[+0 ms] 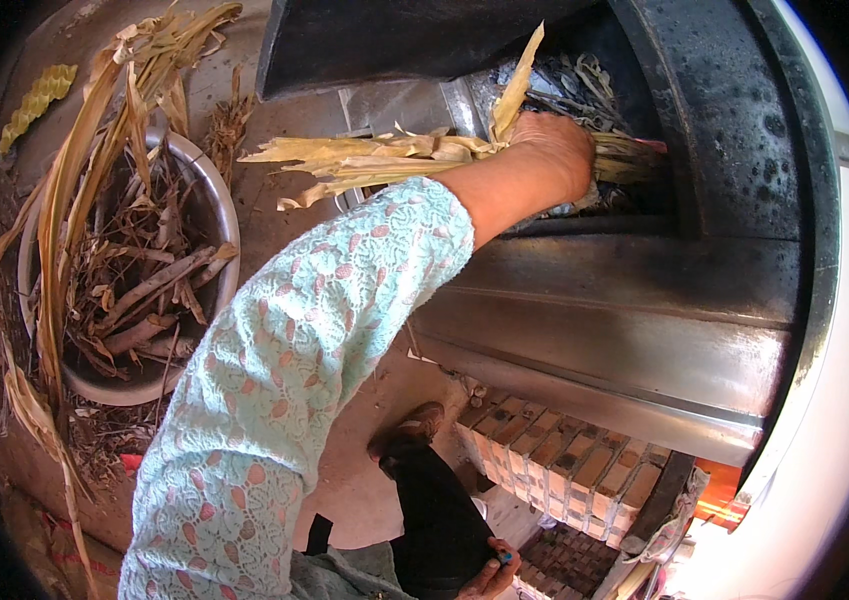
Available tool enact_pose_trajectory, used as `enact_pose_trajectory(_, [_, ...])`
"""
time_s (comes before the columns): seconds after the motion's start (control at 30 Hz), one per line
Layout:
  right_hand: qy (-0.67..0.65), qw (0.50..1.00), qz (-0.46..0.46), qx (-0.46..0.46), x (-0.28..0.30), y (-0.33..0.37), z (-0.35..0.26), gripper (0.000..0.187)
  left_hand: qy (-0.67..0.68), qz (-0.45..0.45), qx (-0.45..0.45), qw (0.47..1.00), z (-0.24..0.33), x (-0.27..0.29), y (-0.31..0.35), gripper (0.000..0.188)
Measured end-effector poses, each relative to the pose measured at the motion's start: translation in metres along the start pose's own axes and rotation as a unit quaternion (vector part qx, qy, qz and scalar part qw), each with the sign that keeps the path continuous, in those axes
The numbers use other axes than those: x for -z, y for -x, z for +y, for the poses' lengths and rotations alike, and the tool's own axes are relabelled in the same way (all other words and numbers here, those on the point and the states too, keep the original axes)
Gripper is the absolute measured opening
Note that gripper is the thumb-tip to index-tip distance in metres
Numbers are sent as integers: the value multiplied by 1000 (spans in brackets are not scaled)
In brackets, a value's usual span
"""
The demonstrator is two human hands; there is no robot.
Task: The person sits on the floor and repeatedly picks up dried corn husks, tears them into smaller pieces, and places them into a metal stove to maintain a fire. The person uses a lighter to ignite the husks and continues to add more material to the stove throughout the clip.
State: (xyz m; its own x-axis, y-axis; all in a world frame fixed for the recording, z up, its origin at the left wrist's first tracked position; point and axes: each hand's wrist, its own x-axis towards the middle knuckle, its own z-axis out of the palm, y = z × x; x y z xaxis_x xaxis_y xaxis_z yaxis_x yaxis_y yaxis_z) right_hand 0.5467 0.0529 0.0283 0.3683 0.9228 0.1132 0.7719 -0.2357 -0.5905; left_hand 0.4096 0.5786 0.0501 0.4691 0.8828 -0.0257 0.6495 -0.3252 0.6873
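Note:
My left hand (pixel 550 150), its arm in a pale mint lace sleeve, is closed round a bundle of dry corn leaves (pixel 374 160) at the opening of a dark metal stove (pixel 604 290). The leaves stick out to the left of my fist and reach into the opening on its right. One leaf points upward beside my knuckles. Grey ash and charred scraps (pixel 584 85) lie inside the opening. Low in the view, by my dark-trousered knee, my right hand (pixel 492 578) pinches a small blue thing, mostly hidden by the fingers.
On the left, a round metal basin (pixel 228 215) holds broken twigs and sticks (pixel 159 290), with long dry stalks (pixel 69 220) leaning across it. A black metal panel (pixel 364 45) stands beside the stove opening. Bricks (pixel 564 450) are stacked below the stove, near my shoe (pixel 414 428).

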Motion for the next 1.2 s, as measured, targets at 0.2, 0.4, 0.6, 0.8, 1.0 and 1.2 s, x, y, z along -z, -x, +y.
enact_pose_trajectory(0.2, [15, 1000, -13, -14, 2, -2, -3, 25, 2, -5, 4, 1000, -2, 2, 2, 34])
enact_pose_trajectory(0.4, [29, 999, -7, -17, 2, 0, -1, 25, 10, -5, -3, 1000, -2, 2, 3, 35])
enact_pose_trajectory(0.6, [9, 1000, -5, -19, 3, 2, 4, 24, 23, -13, 6, 1000, -2, 0, 1, 35])
enact_pose_trajectory(0.8, [18, 999, -15, -34, 7, 5, 9, 24, 3, 44, 35, 998, -5, -8, -6, 38])
enact_pose_trajectory(1.0, [45, 999, -12, -21, 7, 6, 9, 23, -69, 56, 10, 996, -3, -7, -4, 39])
enact_pose_trajectory(1.2, [32, 999, -1, -22, 3, 3, 5, 22, -63, 74, -5, 995, -4, -6, 0, 39])
